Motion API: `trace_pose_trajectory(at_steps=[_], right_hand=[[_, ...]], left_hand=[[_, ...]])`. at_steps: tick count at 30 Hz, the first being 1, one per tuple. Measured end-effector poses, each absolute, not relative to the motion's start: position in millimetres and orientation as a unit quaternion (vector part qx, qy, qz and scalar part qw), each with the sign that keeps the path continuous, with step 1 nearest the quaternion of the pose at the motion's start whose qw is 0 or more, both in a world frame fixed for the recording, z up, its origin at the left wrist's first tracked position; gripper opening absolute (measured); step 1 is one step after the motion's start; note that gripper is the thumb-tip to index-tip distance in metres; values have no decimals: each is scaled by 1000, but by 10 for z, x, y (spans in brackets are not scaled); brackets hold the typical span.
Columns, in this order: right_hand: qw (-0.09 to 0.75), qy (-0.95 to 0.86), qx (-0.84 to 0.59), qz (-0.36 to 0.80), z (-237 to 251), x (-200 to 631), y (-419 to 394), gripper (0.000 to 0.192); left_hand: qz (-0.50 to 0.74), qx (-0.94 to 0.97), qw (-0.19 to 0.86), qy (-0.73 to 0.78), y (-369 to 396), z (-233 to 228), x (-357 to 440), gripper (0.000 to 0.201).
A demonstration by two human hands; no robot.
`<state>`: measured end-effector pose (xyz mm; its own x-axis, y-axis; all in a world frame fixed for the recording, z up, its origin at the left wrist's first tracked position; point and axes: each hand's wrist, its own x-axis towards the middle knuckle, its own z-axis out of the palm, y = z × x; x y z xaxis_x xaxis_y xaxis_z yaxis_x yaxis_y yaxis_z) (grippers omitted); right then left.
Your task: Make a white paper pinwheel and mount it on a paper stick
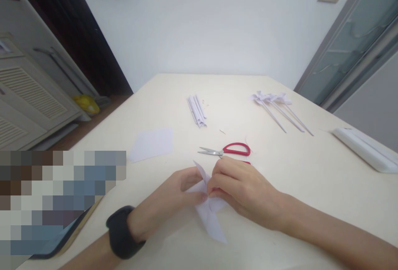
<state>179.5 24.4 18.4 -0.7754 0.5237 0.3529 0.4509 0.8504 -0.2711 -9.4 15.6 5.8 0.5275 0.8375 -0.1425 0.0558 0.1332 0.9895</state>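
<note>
A broad cream table [311, 187] fills the view, running back to a white wall, and you work at its near edge. At the far right rim lies a long white tray-like piece [363, 148]. Beyond the middle, finished paper pinwheels on thin sticks [280, 110] lie in a fan, well apart from a bundle of rolled paper sticks [197, 111] to their left. A flat sheet of white paper [152, 143] rests on the left side, and red-handled scissors [225, 150] lie shut just beyond your knuckles.

Your left hand [168, 197], with a dark band [122, 232] on its wrist, and your right hand [241, 187] meet over a folded white paper pinwheel [209, 216] that lies on the table near you. Both hands are closed narrowly, fingertips pinching the paper's centre where the flaps gather; one point sticks up between your hands and another trails toward you.

By the look of it, the paper is very light, thin and limp: it should crease at a touch, tear if tugged, and spring open when released. Judged from this, the safest hold is at the centre where the layers overlap, not at the loose blade tips.
</note>
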Motion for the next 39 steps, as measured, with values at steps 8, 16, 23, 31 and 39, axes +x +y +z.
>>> trace_pose_trajectory(at_steps=[8, 16, 23, 31, 39], right_hand=[[201, -955, -211, -55, 223, 1735, 173, 27], [207, -955, -183, -105, 130, 1718, 175, 23], [222, -953, -182, -96, 89, 1702, 186, 24], [229, -952, -174, -108, 61, 1700, 176, 22], [207, -954, -190, -108, 28, 1709, 247, 20]], left_hand=[[314, 594, 601, 432, 110, 118, -25, 21], [332, 620, 542, 460, 99, 94, -9, 6], [324, 628, 547, 450, 104, 41, -27, 10], [323, 622, 561, 441, 131, 47, -21, 6], [341, 592, 601, 415, 116, 87, -24, 11]])
